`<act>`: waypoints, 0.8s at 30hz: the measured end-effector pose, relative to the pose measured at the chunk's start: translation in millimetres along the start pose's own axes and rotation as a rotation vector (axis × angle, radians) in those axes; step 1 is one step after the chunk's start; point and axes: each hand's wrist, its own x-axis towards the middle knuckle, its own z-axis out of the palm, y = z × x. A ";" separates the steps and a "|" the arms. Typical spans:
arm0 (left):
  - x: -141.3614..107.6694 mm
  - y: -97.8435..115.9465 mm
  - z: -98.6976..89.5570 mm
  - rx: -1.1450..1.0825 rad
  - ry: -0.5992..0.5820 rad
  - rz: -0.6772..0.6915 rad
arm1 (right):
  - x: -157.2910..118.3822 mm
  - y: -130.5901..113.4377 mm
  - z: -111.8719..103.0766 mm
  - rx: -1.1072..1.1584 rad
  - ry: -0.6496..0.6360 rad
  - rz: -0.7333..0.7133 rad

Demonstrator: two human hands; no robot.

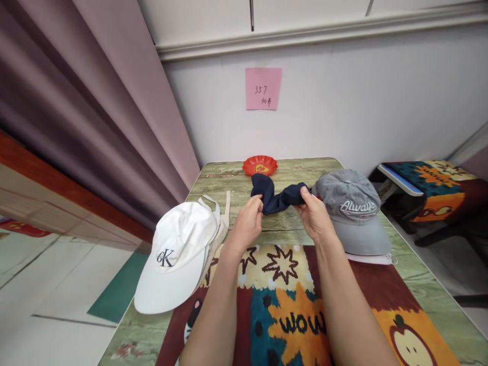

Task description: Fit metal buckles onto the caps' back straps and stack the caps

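Observation:
A piece of dark navy cloth (280, 198) is stretched, bent and bunched, between my two hands above the table; its exact kind does not show. My left hand (248, 221) pinches its near left part, while a loose lobe of it rises beyond my fingers. At the other end, my right hand (314, 212) grips the cloth with the thumb on top. To the left lies a white cap (177, 244) with black letters on its front. A grey cap (351, 203) reading "Always" lies close to my right hand.
A red scalloped dish (260, 165) stands at the table's far edge by the wall. Beige straps (224, 216) show beside the white cap, and a pale pink brim (368, 258) under the grey one. A patterned mat (282, 305) covers the near table; a stool (438, 188) stands right.

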 end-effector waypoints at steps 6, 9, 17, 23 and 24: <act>-5.9 3.8 -11.3 0.219 -0.200 -0.063 | -0.4 -1.5 -14.5 -0.736 0.040 -0.076; -8.4 5.6 -12.2 0.293 -0.318 -0.112 | -3.7 -5.3 -14.2 -1.050 0.019 -0.126; -2.9 5.6 -11.2 0.204 -0.017 -0.196 | -9.4 -6.6 -7.1 -1.171 -0.134 -0.139; 0.5 -2.1 17.0 0.170 0.033 -0.107 | -14.2 -10.5 4.0 -1.256 -0.086 -0.124; 0.2 -3.7 22.2 0.198 0.003 -0.139 | -14.9 -10.6 5.7 -1.298 -0.074 -0.119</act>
